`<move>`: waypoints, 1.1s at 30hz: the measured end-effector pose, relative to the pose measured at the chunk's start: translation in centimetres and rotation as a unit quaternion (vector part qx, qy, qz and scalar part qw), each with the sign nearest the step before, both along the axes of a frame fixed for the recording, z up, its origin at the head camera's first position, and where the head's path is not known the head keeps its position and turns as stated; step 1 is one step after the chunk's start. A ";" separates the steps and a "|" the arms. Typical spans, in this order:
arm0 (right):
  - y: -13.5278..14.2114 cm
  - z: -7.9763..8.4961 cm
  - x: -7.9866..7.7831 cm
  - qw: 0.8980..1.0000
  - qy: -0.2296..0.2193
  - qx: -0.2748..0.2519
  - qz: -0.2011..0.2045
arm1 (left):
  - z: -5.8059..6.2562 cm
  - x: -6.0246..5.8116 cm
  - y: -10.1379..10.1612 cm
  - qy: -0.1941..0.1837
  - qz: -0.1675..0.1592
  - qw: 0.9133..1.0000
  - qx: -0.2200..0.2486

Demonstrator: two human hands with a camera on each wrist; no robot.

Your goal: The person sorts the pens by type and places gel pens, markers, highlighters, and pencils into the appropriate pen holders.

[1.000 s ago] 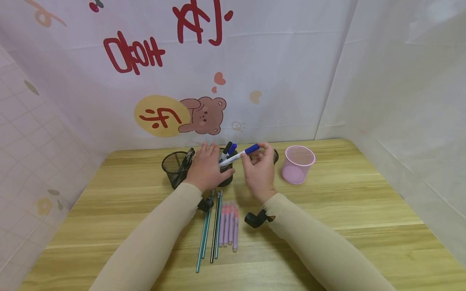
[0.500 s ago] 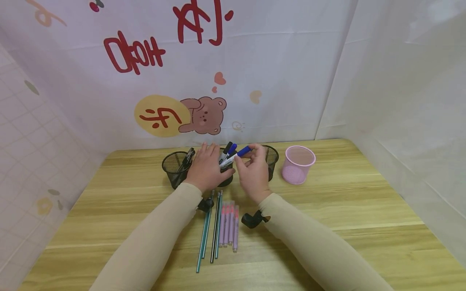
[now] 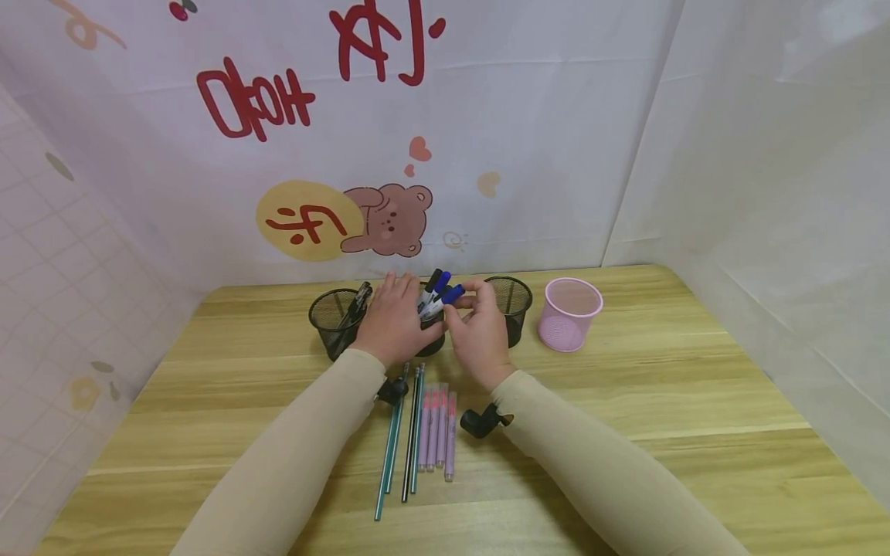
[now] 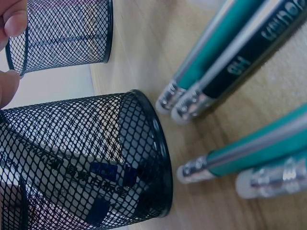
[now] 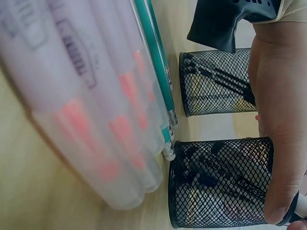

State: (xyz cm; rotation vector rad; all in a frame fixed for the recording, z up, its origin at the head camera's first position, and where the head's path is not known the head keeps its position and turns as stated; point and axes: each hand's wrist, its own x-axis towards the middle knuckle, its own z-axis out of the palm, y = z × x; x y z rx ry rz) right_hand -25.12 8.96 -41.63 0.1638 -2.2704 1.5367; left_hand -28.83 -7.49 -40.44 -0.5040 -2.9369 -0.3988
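A white marker with a blue cap [image 3: 453, 294] leans in the middle black mesh pen cup [image 3: 433, 345]. My right hand [image 3: 481, 333] pinches it near the cap, with thumb and fingertips at the cup's rim. Other markers [image 3: 433, 284], black-capped and blue-capped, stand in the same cup. Across the cup's left side lies my left hand [image 3: 395, 318], its fingers extended toward the wall. In the right wrist view its thumb [image 5: 278, 206] touches the mesh cup [image 5: 216, 184] at the rim. The lower ends of the markers show through the mesh.
A left mesh cup [image 3: 332, 332] holds black pens. To the right stand another black mesh cup [image 3: 516, 309] and a pink cup [image 3: 565, 328]. Green and black pencils [image 3: 409, 440] and several pink highlighters [image 3: 436, 432] lie in front. A white printed backdrop [image 3: 542, 154] rises behind.
My right hand has moved left and slightly down, bringing the blue-capped marker deeper into the middle cup. The right black cup is now uncovered. My left hand has stayed in place.
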 end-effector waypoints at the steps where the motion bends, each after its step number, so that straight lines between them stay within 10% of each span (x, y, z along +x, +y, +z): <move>1: 0.0 0.0 0.0 1.000 -0.002 0.007 -0.002 | 0.0 0.0 0.0 0.001 0.000 1.000 0.001; 23: 0.6 0.2 0.5 0.994 -0.056 0.096 0.023 | -0.1 0.1 0.2 0.003 0.004 1.000 -0.002; 33: 1.8 1.2 1.0 0.995 0.013 0.097 0.027 | 0.1 0.3 0.1 -0.005 0.004 1.000 0.006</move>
